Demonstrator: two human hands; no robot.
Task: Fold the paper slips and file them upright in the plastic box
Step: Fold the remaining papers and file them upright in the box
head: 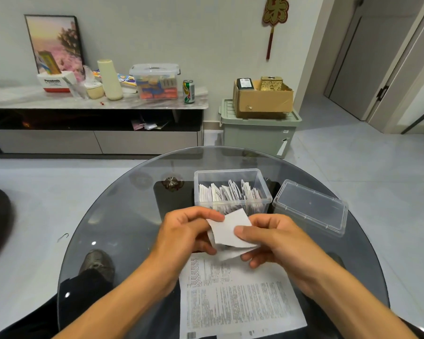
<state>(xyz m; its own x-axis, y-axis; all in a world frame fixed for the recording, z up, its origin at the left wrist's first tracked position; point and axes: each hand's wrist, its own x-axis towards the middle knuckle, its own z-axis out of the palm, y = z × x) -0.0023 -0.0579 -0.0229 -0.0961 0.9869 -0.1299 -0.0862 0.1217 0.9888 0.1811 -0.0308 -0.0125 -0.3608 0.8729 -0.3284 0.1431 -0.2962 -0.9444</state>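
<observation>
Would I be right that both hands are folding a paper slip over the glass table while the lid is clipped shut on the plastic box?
Not quite. In the head view the lid is off, lying on the glass table to the right of the open plastic box. The rest holds: the left hand and right hand are folding a paper slip.

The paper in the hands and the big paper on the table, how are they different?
The folded slip is small; the printed sheet is much larger. The slip is held up, pinched by the left hand and right hand; the sheet lies flat on the glass table. The slip's facing side looks blank; the sheet is covered in fine print. Both are white paper.
</observation>
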